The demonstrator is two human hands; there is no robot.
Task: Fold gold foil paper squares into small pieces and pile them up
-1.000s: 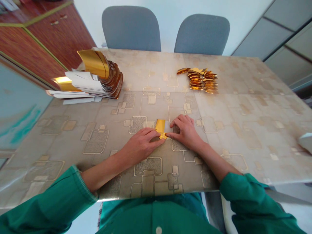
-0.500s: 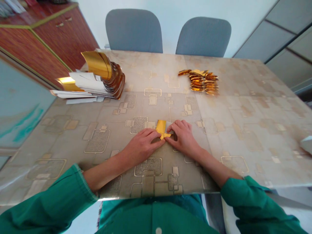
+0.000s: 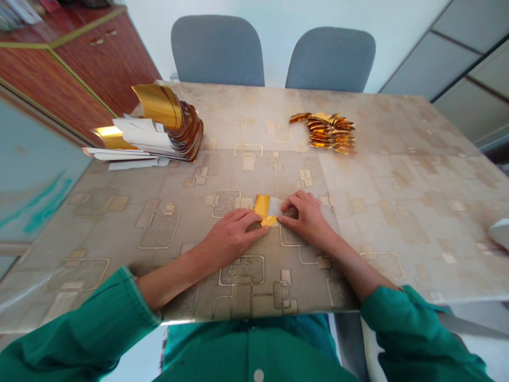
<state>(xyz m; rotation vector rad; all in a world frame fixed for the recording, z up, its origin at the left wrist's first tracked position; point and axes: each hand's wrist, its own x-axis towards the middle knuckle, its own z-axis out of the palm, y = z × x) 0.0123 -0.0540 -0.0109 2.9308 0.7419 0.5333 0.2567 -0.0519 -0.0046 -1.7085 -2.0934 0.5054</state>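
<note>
Head view: both hands work at the near centre of the patterned tabletop (image 3: 401, 170). Your left hand (image 3: 228, 239) and right hand (image 3: 306, 217) sit with fingers extended, not clenched, pressing a folded gold-and-white foil piece (image 3: 265, 209) flat between them.

The folded foil strip (image 3: 267, 209) is mirror-bright gold on one part and white on the other (the gold leans orange). The beige tablecloth (image 3: 382, 212) carries gold-outlined rounded rectangles, the sleeves (image 3: 79, 339) are deep green, and the chair backs (image 3: 217, 50) grey-blue.
</note>
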